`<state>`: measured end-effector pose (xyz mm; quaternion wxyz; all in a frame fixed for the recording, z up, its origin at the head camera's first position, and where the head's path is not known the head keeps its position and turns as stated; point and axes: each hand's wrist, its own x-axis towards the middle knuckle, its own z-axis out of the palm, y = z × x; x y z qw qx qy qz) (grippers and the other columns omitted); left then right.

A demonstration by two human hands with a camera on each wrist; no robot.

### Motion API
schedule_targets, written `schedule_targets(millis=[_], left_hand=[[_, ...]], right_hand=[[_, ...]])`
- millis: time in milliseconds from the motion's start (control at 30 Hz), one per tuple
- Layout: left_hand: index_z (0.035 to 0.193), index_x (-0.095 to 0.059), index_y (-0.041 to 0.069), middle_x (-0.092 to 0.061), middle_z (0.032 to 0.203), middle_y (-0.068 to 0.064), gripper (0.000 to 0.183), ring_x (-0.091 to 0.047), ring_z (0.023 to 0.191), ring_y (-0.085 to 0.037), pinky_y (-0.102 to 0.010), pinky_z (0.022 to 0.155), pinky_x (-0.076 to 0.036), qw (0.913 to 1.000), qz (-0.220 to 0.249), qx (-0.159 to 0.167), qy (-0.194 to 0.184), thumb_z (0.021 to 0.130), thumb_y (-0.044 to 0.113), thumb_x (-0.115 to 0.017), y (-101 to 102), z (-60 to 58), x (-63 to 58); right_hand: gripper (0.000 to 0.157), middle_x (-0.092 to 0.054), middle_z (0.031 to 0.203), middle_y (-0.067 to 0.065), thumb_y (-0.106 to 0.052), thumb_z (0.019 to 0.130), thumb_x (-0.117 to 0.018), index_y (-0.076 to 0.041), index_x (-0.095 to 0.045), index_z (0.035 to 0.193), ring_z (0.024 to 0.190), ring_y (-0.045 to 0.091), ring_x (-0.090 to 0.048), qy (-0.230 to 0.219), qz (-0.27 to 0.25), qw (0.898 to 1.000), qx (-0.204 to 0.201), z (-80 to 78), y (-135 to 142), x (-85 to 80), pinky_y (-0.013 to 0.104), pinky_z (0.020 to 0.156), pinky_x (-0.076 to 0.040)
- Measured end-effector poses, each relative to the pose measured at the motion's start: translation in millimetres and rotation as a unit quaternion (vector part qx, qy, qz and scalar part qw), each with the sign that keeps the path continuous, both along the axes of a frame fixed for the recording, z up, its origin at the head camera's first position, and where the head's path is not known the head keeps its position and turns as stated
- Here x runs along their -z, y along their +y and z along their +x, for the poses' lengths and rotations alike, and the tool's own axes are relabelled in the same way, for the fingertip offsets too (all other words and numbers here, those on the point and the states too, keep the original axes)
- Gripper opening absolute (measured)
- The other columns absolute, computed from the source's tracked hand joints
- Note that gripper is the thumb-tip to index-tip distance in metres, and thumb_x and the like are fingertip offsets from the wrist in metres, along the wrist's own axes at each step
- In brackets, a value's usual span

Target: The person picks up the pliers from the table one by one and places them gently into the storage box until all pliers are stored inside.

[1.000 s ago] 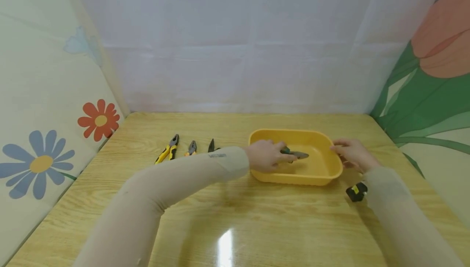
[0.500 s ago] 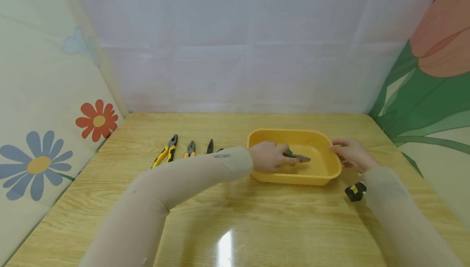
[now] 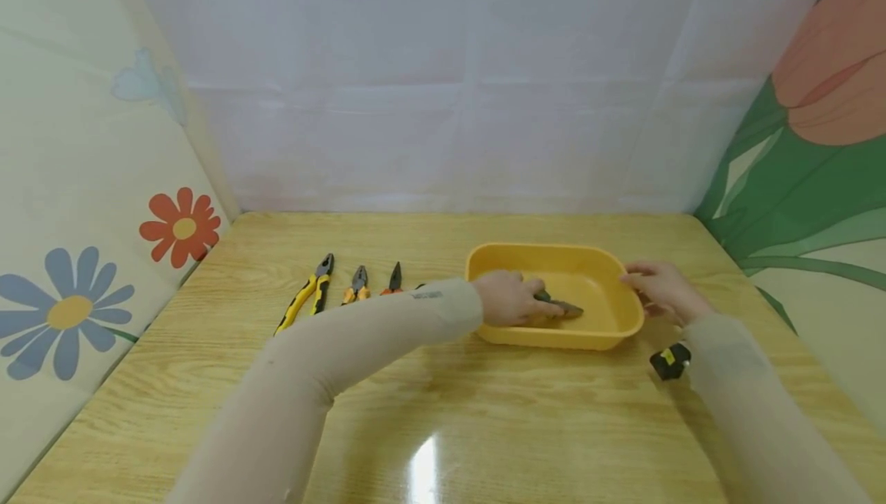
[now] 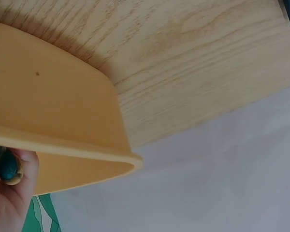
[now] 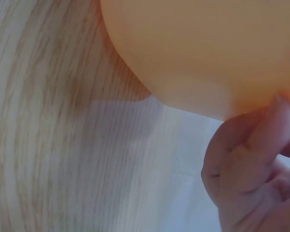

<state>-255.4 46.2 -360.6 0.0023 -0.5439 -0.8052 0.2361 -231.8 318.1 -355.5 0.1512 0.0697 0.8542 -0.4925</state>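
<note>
In the head view my left hand (image 3: 511, 298) reaches inside the yellow plastic basin (image 3: 597, 338), holding a green-handled tool with a pointed grey head (image 3: 571, 309). The head points right, low over the basin's floor; fingers cover most of the handle, so its exact kind is unclear. The left wrist view gives the rounded dark green handle end (image 4: 7, 165) against the palm, below the basin rim (image 4: 77, 151). At the basin's right end, my right hand (image 3: 666, 291) pinches the rim. Thumb and bent fingers (image 5: 253, 150) meet the basin wall (image 5: 193, 63) in the right wrist view.
Left of the basin lie yellow-black pliers (image 3: 320, 282), smaller orange-handled pliers (image 3: 358, 285) and needle-nose pliers (image 3: 395, 277), partly behind the left sleeve. A black, yellow-labelled object (image 3: 668, 362) like a tape measure sits by the right sleeve. Cloth walls border the wooden table (image 3: 526, 419).
My left hand has shifted slightly right and lower inside the basin, with the tool lowered too. More of the pliers shows past the left sleeve. The right hand and basin stay nearly still.
</note>
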Motion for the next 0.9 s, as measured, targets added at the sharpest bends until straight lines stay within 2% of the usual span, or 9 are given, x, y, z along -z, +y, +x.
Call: schedule_targets(millis=[167,333,467,600,733,833,900], left_hand=[[0.155,-0.021,0.039,-0.044,0.141,-0.006,0.053,-0.055,0.085,-0.012,-0.024,0.069,-0.049,0.9998,0.005,0.001,-0.02,0.105,0.035,-0.039,0,-3.7,4.6],[0.156,-0.016,0.039,-0.041,0.143,-0.005,0.055,-0.047,0.067,-0.008,-0.02,0.056,-0.041,0.9985,0.003,-0.008,-0.055,0.106,0.029,-0.038,-2,-6.3,8.8],[0.155,-0.014,0.041,-0.036,0.148,-0.004,0.061,-0.038,0.058,-0.007,-0.019,0.05,-0.033,0.9955,-0.001,-0.028,-0.091,0.105,0.016,-0.04,-1,-5.2,6.9],[0.155,-0.013,0.042,-0.028,0.154,-0.004,0.072,-0.039,0.061,-0.007,-0.019,0.052,-0.032,0.9923,-0.015,-0.041,-0.116,0.102,0.003,-0.041,2,-3.7,4.1],[0.154,-0.012,0.044,-0.027,0.154,-0.006,0.072,-0.041,0.062,-0.007,-0.02,0.053,-0.033,0.9942,-0.036,-0.026,-0.098,0.102,0.004,-0.041,4,-4.8,5.9],[0.154,-0.012,0.046,-0.029,0.154,-0.006,0.069,-0.037,0.057,-0.007,-0.02,0.051,-0.031,0.9959,-0.047,-0.018,-0.075,0.103,0.006,-0.039,5,-6.7,8.4],[0.154,-0.014,0.045,-0.032,0.153,-0.005,0.066,-0.039,0.057,-0.007,-0.021,0.052,-0.034,0.9963,-0.045,-0.021,-0.07,0.105,0.01,-0.039,5,-9.2,10.6]], right_hand=[[0.053,-0.062,0.085,-0.004,-0.018,0.102,-0.045,0.017,-0.028,0.139,0.072,0.008,-0.059,-0.012,-0.006,1.0,-0.016,-3.6,3,-1.5,0.028,0.063,-0.054],[0.056,-0.062,0.088,-0.003,-0.015,0.102,-0.047,0.019,-0.024,0.139,0.075,0.008,-0.061,-0.033,-0.005,0.998,-0.052,-11.0,10,-4.0,0.031,0.066,-0.056],[0.059,-0.063,0.093,0.0,-0.013,0.101,-0.048,0.021,-0.019,0.14,0.08,0.01,-0.061,-0.055,0.01,0.995,-0.085,-16.4,15,-9.1,0.033,0.07,-0.056],[0.063,-0.065,0.102,0.005,-0.011,0.099,-0.05,0.022,-0.016,0.142,0.083,0.012,-0.062,-0.078,0.022,0.991,-0.11,-19.7,19,-15.8,0.034,0.072,-0.056],[0.068,-0.065,0.101,0.006,-0.006,0.097,-0.052,0.021,-0.01,0.144,0.083,0.014,-0.064,-0.103,0.007,0.987,-0.122,-21.4,21,-18.4,0.033,0.071,-0.056],[0.07,-0.065,0.097,0.005,-0.002,0.096,-0.051,0.019,-0.005,0.145,0.081,0.015,-0.065,-0.115,-0.028,0.985,-0.124,-21.5,21,-17.0,0.033,0.071,-0.057],[0.07,-0.065,0.095,0.005,0.0,0.096,-0.049,0.018,-0.003,0.144,0.081,0.016,-0.066,-0.118,-0.052,0.984,-0.126,-21.8,21,-15.5,0.034,0.072,-0.057]])
